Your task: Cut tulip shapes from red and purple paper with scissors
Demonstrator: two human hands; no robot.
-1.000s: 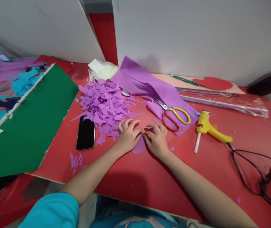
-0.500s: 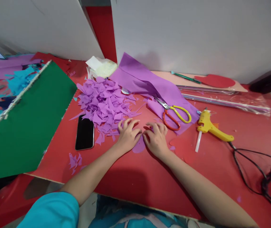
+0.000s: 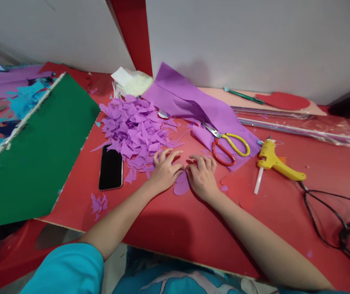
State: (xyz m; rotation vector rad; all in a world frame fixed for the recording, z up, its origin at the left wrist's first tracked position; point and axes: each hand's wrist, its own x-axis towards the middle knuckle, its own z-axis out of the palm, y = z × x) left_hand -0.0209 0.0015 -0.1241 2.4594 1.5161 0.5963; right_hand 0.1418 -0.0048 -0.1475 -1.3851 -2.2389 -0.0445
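A small purple rounded piece [image 3: 181, 184] lies on the red table [image 3: 165, 228], its upper part between my two hands. My left hand [image 3: 166, 170] pinches at its upper left edge, with the other fingers spread to the right of a heap of purple scraps [image 3: 136, 130]. From the right, my right hand [image 3: 202, 175] has thumb and fingertips at the same piece, fingers curled. Scissors [image 3: 220, 136] with one red and one yellow handle rest open on a purple sheet [image 3: 212, 110] beyond my right hand.
A black phone [image 3: 111, 167] lies left of my left hand. The green board [image 3: 43, 151] covers the left side. At the right are a yellow glue gun [image 3: 273, 161] with its black cable [image 3: 319, 228], and wrapped sticks [image 3: 297, 130] near the white wall panel [image 3: 254, 45].
The view has shifted slightly. More of the purple piece shows below my fingers, and my hands stay close together around it.
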